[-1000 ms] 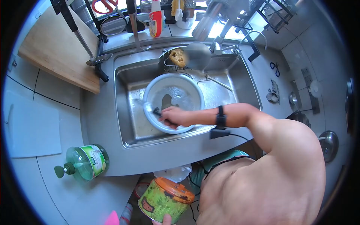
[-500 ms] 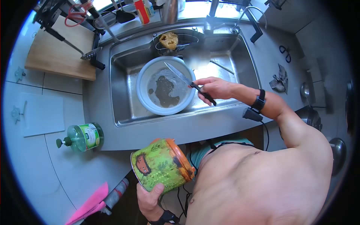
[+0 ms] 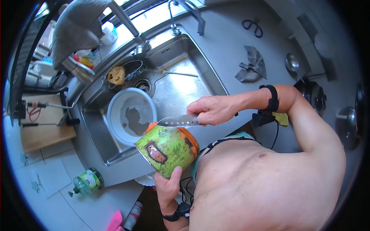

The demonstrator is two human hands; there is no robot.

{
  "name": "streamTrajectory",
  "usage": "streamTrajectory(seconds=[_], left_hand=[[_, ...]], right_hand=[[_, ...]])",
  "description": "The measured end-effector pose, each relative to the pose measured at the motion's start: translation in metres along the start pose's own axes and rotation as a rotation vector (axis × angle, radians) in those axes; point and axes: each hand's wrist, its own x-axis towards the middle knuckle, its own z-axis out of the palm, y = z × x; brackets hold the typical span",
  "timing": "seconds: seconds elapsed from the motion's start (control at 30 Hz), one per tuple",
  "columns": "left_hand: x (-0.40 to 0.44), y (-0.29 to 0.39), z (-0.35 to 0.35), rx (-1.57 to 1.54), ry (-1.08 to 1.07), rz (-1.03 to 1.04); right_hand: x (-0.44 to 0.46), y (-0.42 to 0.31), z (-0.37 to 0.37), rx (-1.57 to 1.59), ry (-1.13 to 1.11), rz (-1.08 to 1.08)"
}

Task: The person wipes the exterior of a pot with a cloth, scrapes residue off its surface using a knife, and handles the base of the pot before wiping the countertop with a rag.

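By the sink (image 3: 179, 90), my left hand (image 3: 167, 188) holds the green tin (image 3: 174, 148) (maybe to steady it); my right hand (image 3: 216, 109) grips the knife (image 3: 178, 121).

the grey desk (image 3: 219, 61) is holding a steel sink (image 3: 177, 92) set into it; to the right of the sink a crumpled grey cloth (image 3: 253, 64) is lying, and dark scissors (image 3: 252, 28) are resting beyond it, apart

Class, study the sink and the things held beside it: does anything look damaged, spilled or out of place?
The green container in the left hand looks worn: dark blotches on its orange rim, and a dark-edged brown patch on its side, perhaps peeled. A grey cloth lies crumpled on the counter. No spill stands out.
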Motion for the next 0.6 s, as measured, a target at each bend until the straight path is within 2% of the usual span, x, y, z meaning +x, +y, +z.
streamTrajectory(seconds=[0.03,0.17,0.27,0.37,0.47,0.57,0.6], left_hand=[[0.007,-0.007,0.004,0.001,-0.001,0.013],[0.024,0.004,0.007,0.071,-0.161,-0.012],[0.026,0.007,0.005,0.066,-0.177,-0.024],[0.027,0.007,0.002,0.088,-0.176,-0.026],[0.026,0.005,-0.001,0.110,-0.171,-0.036],[0.031,0.006,-0.004,0.133,-0.189,-0.034],[0.033,0.006,-0.004,0.141,-0.200,-0.036]], right_hand=[[-0.002,0.000,0.006,-0.022,0.114,-0.141],[0.010,-0.007,0.011,-0.331,0.264,-0.163],[0.022,-0.010,0.007,-0.431,0.247,-0.122],[0.026,0.001,0.018,-0.332,0.361,-0.224],[0.022,-0.014,0.014,-0.431,0.283,-0.152],[0.027,-0.008,0.006,-0.365,0.186,-0.209],[0.028,-0.007,0.003,-0.344,0.216,-0.231]])
